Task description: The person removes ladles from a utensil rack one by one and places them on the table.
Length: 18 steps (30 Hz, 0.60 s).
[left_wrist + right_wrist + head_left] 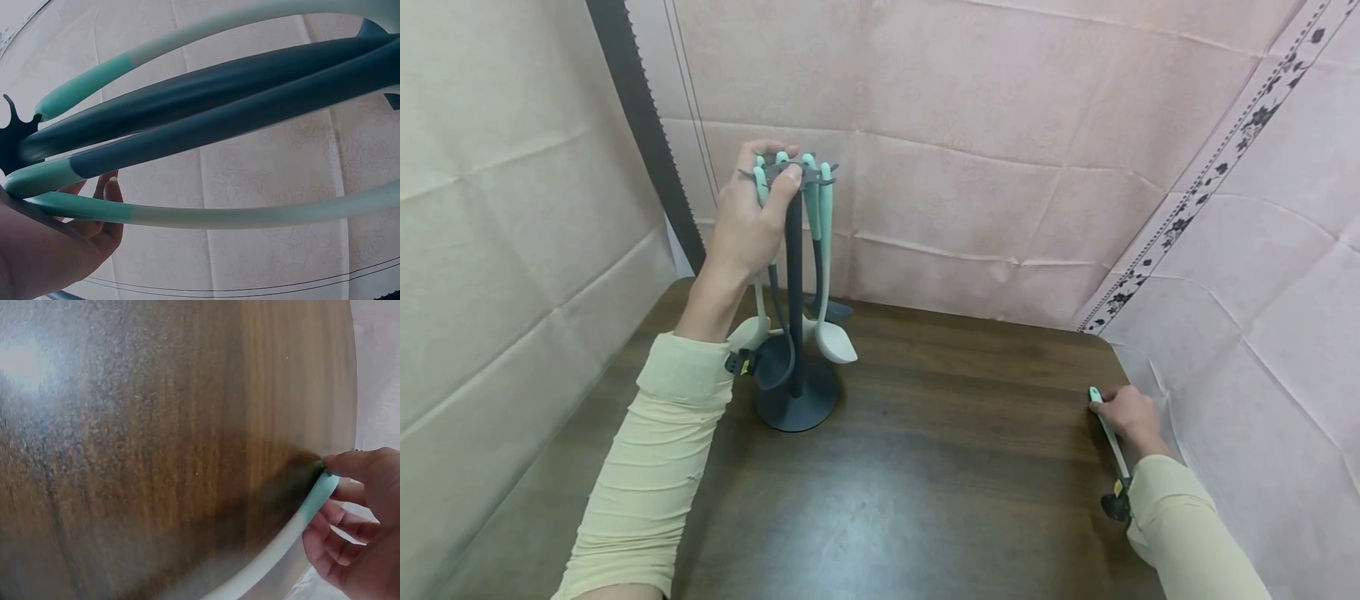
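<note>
A dark utensil stand rises from a round base at the left of the table. Several kitchen utensils with teal handle ends hang from its top, among them a dark ladle and a white ladle. My left hand grips the stand's hooked top, thumb over it and fingers behind. Handles run past that hand in the left wrist view. Over at the table's right edge, my right hand pinches the teal end of a white-handled utensil. The head of this utensil is hidden by the sleeve and wrist camera.
The brown wooden table lies between the two hands, with a bright glare near its front. Pale cloth walls close in the back and both sides. Each wrist carries a small black camera.
</note>
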Each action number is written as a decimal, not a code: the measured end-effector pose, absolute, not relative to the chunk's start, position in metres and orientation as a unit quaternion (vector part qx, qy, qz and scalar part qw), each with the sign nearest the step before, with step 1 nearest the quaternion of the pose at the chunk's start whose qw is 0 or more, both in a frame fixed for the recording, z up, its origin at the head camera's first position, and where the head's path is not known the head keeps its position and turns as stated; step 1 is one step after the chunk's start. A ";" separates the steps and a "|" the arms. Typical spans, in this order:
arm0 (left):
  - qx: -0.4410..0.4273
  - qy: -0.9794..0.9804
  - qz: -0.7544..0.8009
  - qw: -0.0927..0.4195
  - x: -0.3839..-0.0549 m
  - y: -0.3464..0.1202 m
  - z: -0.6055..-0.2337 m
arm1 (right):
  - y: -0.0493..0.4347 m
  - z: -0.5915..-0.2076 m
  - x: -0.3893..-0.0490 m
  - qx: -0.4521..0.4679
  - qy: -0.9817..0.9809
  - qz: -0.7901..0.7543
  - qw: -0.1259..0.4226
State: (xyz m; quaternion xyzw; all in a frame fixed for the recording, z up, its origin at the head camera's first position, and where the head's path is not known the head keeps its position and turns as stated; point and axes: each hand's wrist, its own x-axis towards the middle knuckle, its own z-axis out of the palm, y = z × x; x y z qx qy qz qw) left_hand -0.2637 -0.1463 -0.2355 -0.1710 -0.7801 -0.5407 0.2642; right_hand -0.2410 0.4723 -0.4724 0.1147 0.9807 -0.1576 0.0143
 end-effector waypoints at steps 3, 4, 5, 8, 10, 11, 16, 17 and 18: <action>-0.171 -0.780 -0.540 0.265 -0.264 -0.147 -0.236 | 0.473 -0.473 -0.243 0.111 0.982 -0.153 0.023; -0.171 -0.780 -0.540 0.265 -0.264 -0.147 -0.236 | 0.473 -0.474 -0.243 0.111 0.982 -0.152 0.026; -0.171 -0.780 -0.541 0.265 -0.264 -0.147 -0.236 | 0.474 -0.474 -0.244 0.110 0.982 -0.151 0.027; -0.170 -0.780 -0.542 0.264 -0.264 -0.147 -0.236 | 0.471 -0.473 -0.244 0.097 0.985 -0.143 0.025; -0.168 -0.780 -0.543 0.263 -0.264 -0.148 -0.236 | 0.469 -0.472 -0.244 0.088 0.986 -0.138 0.028; -0.167 -0.780 -0.543 0.263 -0.264 -0.148 -0.236 | 0.468 -0.471 -0.244 0.085 0.986 -0.137 0.031; -0.164 -0.780 -0.544 0.261 -0.264 -0.147 -0.235 | 0.462 -0.469 -0.246 0.094 0.984 -0.139 0.062; -0.164 -0.780 -0.545 0.260 -0.264 -0.147 -0.235 | 0.461 -0.468 -0.246 0.096 0.983 -0.139 0.067; -0.165 -0.779 -0.547 0.258 -0.263 -0.146 -0.235 | 0.460 -0.467 -0.246 0.096 0.983 -0.139 0.073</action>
